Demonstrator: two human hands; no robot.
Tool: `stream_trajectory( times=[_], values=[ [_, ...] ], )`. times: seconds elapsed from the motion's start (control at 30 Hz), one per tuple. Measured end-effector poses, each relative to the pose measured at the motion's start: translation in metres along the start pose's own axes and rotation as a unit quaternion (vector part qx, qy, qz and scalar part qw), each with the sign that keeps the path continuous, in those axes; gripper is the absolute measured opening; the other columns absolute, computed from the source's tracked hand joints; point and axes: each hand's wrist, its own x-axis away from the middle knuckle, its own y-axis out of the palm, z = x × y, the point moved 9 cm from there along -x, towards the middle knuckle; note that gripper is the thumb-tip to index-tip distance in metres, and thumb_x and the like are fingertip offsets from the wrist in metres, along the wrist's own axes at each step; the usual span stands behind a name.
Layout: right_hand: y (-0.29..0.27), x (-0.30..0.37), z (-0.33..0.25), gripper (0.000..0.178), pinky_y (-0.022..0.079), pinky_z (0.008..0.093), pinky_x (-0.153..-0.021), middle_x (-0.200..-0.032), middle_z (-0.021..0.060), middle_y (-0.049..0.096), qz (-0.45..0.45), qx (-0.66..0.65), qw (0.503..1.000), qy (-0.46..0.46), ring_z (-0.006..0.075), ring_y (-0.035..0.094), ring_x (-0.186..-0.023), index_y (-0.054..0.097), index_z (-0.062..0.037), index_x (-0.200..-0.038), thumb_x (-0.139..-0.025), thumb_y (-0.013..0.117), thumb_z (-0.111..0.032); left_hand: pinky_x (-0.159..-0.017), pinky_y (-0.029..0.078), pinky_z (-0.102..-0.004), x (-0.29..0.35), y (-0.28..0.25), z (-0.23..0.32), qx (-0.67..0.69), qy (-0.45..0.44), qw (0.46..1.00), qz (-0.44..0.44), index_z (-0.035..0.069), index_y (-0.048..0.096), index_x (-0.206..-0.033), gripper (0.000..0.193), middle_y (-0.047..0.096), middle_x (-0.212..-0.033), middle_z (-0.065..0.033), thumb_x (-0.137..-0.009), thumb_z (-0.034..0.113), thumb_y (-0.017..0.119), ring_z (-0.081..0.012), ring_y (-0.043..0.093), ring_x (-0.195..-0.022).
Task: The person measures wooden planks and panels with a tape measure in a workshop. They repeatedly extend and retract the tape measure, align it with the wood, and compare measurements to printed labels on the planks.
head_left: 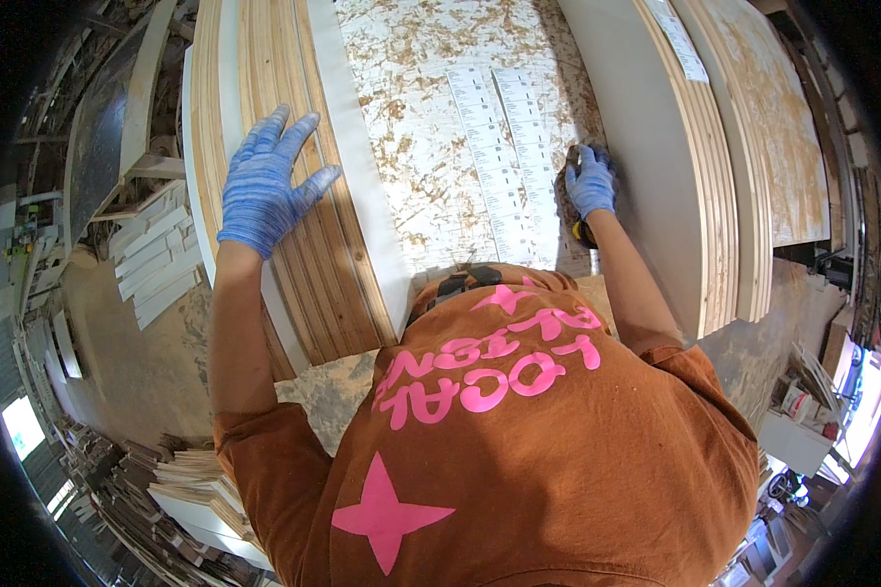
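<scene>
My left hand [272, 186], in a blue knit glove, lies flat with its fingers spread on a stack of boards [308, 284]. The boards stand on edge, showing bare layered wood between white faces. My right hand [591, 182], gloved the same, is at the right side of the work table [411, 147], its fingers curled at a dark object that I cannot make out. A small black and yellow thing [583, 235] shows just below that wrist. Between my hands, two strips of printed white labels [504, 166] lie on the scuffed tabletop.
More white-faced boards [710, 196] stand on edge to the right, with a label strip on top. At the left are a wooden-framed rack [137, 98] and a pile of white strips [157, 254]. Stacked timber pieces [201, 479] lie at lower left.
</scene>
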Motion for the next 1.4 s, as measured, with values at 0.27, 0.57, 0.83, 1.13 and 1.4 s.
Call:
stream_trajectory(
  times=[0.27, 0.57, 0.83, 1.13, 1.4],
  values=[
    [-0.0013, 0.0016, 0.0003, 0.048, 0.046, 0.0471, -0.085, -0.113, 0.0268, 0.054, -0.015, -0.017, 0.999, 0.038, 0.0432, 0.057, -0.095, 0.049, -0.0127, -0.124, -0.080, 0.059, -0.029, -0.105, 0.035, -0.0404, -0.0005, -0.0017, 0.0039, 0.005, 0.001, 1.000, -0.017, 0.017, 0.048, -0.131, 0.062, 0.042, -0.136, -0.0178, -0.077, 0.038, 0.070, -0.0339, 0.042, -0.125],
    [-0.0002, 0.0005, 0.0024, 0.048, 0.046, 0.0461, -0.087, -0.117, 0.0264, 0.052, -0.003, 0.016, 0.999, 0.039, 0.0417, 0.056, -0.099, 0.050, -0.0134, -0.124, -0.080, 0.060, -0.029, -0.105, 0.035, -0.0412, -0.0002, 0.0019, 0.0013, -0.002, -0.002, 1.000, -0.016, 0.019, 0.048, -0.131, 0.064, 0.043, -0.136, -0.0171, -0.076, 0.044, 0.068, -0.0331, 0.042, -0.125],
    [-0.0035, 0.0028, -0.0002, 0.049, 0.043, 0.0453, -0.092, -0.124, 0.0262, 0.047, -0.035, -0.034, 0.997, 0.064, 0.0415, 0.052, -0.105, 0.050, -0.0140, -0.124, -0.079, 0.061, -0.028, -0.106, 0.034, -0.0419, -0.0001, 0.0029, -0.0011, -0.005, -0.012, 1.000, -0.017, 0.021, 0.048, -0.131, 0.069, 0.044, -0.136, -0.0153, -0.074, 0.055, 0.065, -0.0316, 0.041, -0.127],
    [-0.0044, 0.0031, -0.0013, 0.049, 0.040, 0.0448, -0.096, -0.127, 0.0250, 0.045, -0.041, -0.044, 0.996, 0.071, 0.0407, 0.049, -0.111, 0.051, -0.0137, -0.124, -0.078, 0.062, -0.027, -0.106, 0.034, -0.0418, 0.0002, 0.0026, -0.0003, -0.001, -0.013, 1.000, -0.020, 0.021, 0.048, -0.131, 0.069, 0.043, -0.136, -0.0154, -0.075, 0.056, 0.063, -0.0311, 0.040, -0.127],
    [-0.0040, 0.0026, -0.0018, 0.049, 0.041, 0.0449, -0.095, -0.125, 0.0241, 0.047, -0.037, -0.043, 0.996, 0.071, 0.0400, 0.050, -0.109, 0.051, -0.0115, -0.123, -0.078, 0.061, -0.027, -0.105, 0.035, -0.0407, 0.0000, 0.0002, 0.0010, 0.005, -0.008, 1.000, -0.021, 0.018, 0.048, -0.131, 0.064, 0.042, -0.136, -0.0172, -0.077, 0.045, 0.067, -0.0329, 0.041, -0.126]
  ],
)
